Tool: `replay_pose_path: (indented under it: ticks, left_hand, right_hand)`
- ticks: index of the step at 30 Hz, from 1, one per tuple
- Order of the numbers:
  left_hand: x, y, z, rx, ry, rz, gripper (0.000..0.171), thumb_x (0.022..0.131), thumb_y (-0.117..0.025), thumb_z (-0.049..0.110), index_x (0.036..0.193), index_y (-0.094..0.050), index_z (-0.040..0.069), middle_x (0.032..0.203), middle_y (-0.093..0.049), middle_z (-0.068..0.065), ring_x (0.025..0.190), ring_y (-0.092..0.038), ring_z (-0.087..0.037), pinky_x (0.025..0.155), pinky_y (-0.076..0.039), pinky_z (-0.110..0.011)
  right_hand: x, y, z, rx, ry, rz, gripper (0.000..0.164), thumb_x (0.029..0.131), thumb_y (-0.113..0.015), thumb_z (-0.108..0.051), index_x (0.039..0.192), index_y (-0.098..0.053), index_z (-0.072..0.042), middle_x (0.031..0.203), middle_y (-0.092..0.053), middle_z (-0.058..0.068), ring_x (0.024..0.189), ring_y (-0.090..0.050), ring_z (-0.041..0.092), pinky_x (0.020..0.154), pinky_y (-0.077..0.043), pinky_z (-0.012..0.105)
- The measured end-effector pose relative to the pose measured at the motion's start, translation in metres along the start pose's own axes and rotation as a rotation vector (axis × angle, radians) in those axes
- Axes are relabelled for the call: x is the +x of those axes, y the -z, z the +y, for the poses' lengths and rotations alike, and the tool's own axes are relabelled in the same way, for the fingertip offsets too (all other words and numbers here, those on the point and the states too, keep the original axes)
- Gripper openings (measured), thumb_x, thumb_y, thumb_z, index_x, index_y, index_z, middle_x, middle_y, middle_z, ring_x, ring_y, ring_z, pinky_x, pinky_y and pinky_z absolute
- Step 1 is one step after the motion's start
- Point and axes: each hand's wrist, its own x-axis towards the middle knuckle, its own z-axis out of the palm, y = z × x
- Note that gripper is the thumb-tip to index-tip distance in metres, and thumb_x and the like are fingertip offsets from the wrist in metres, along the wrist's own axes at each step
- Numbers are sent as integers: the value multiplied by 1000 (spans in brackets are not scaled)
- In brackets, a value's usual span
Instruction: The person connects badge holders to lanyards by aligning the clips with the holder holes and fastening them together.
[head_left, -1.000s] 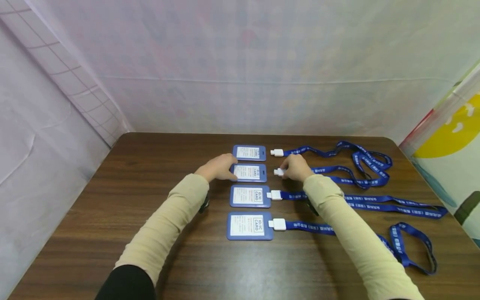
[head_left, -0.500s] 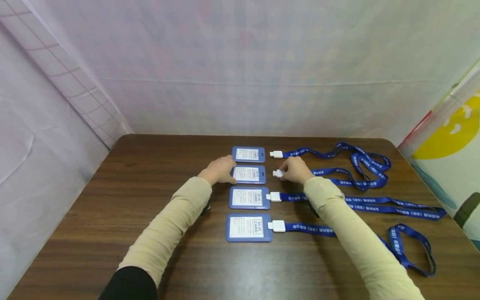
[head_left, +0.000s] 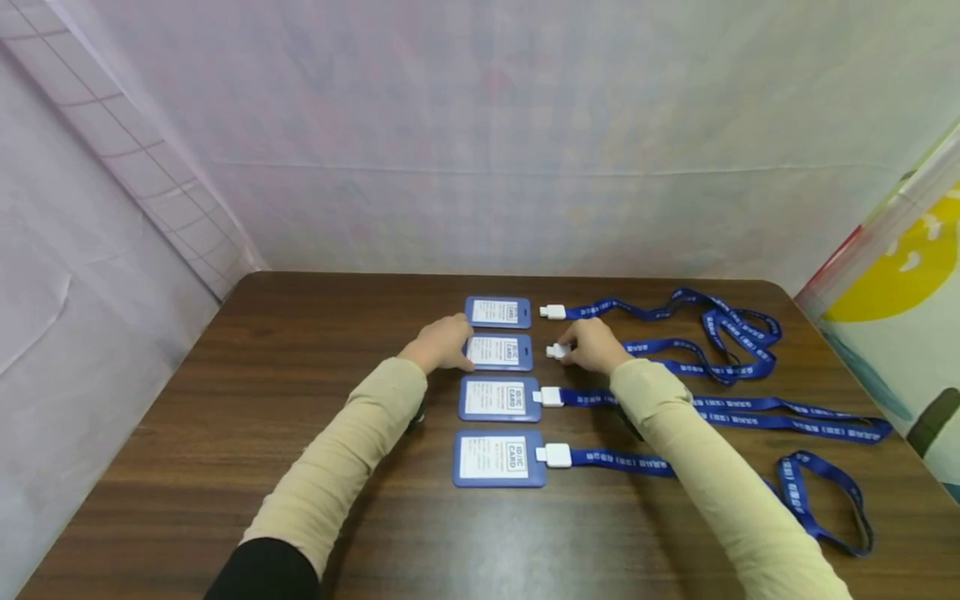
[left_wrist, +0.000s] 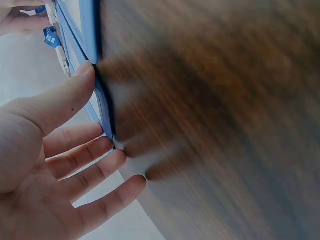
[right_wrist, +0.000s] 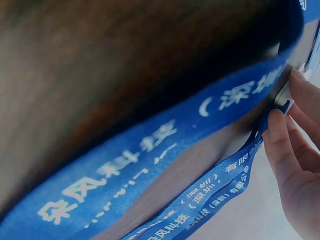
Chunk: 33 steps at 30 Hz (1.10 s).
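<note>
My left hand (head_left: 438, 343) holds the left end of a blue ID badge holder (head_left: 497, 352), second from the back. In the left wrist view its thumb (left_wrist: 86, 70) lies at one edge and its fingers reach the opposite edge, the outer fingertips down at the wood. My right hand (head_left: 596, 347) pinches the white clip (head_left: 554, 352) of a blue lanyard (head_left: 660, 343), whose tip points at the slotted end of that holder across a small gap. Printed lanyard straps (right_wrist: 150, 140) run close past the right wrist camera.
Another badge holder (head_left: 498, 312) lies behind, apart from its lanyard clip (head_left: 553, 312). Two nearer holders (head_left: 498, 398) have white clips at their slotted ends. Lanyard loops spread rightward over the brown table (head_left: 300, 375). A pale curtain (head_left: 487, 167) hangs behind.
The view shifts slightly, so everything sits a little lower in the picture. Both hands keep the same places on the badge holder and the clip.
</note>
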Motion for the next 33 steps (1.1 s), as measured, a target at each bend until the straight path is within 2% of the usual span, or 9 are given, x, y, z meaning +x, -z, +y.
replay_pose_path:
  ticks: [14, 33]
  left_hand:
    - [2, 0, 0, 16, 5, 4, 34, 70, -78, 30, 83, -60, 4, 95, -52, -8, 80, -51, -20, 69, -48, -34]
    - [4, -1, 0, 15, 21, -14, 35, 72, -77, 30, 88, -61, 3, 97, -52, -8, 80, -50, -19, 69, -48, -32]
  right_hand:
    - [-2, 1, -1, -15, 32, -27, 22, 70, -75, -7, 88, -71, 4, 85, -67, 14, 84, -61, 29, 78, -47, 40]
    - [2, -1, -2, -24, 53, -12, 21, 68, -76, -7, 86, -72, 2, 84, -68, 13, 84, -62, 30, 78, -48, 41]
